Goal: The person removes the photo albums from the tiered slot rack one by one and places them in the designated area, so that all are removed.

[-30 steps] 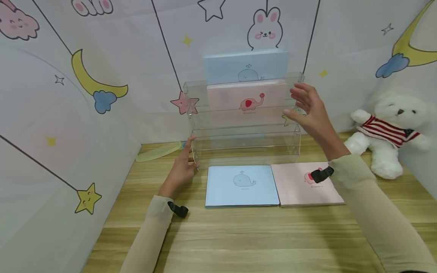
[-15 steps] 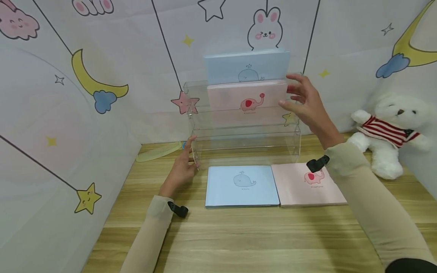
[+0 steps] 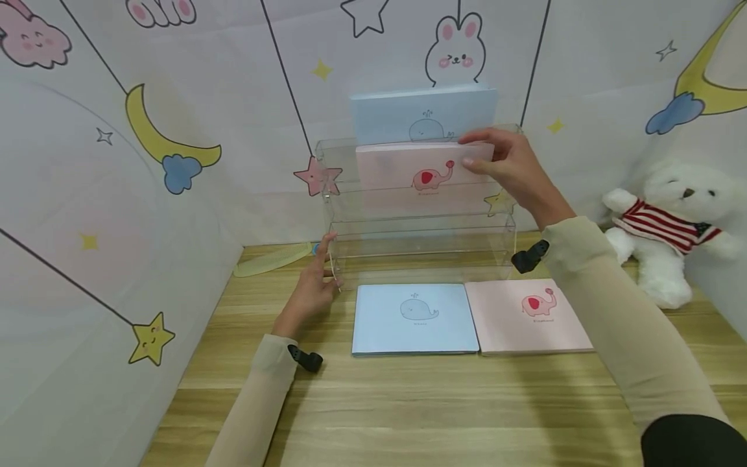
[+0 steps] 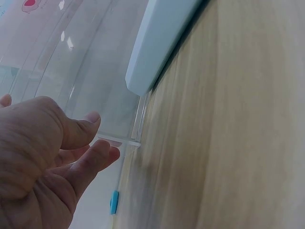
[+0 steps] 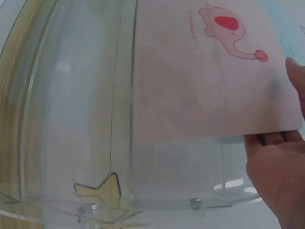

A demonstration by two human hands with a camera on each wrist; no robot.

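A clear tiered rack (image 3: 420,263) stands at the back of the table. In its upper tiers are an upright pink elephant booklet (image 3: 385,172) and, behind it, a light blue whale booklet (image 3: 379,117). My right hand (image 3: 516,172) pinches the pink booklet's upper right corner, thumb in front and fingers behind; the right wrist view has fingers of that hand (image 5: 276,164) behind the pink cover (image 5: 186,90). At the rack's lower left side, my left hand (image 3: 309,292) grips the clear edge (image 4: 128,141) between thumb and fingers.
Flat before the rack lie a blue whale booklet (image 3: 414,334) and a pink elephant booklet (image 3: 502,324), side by side. A pale green comb-like item (image 3: 271,261) is left of the rack; a white teddy bear (image 3: 662,259) sits at the right. Printed cloth surrounds the table.
My right hand has moved left from beside the rack to the pink booklet's corner and taken hold of it. The left hand stays at the rack's side.
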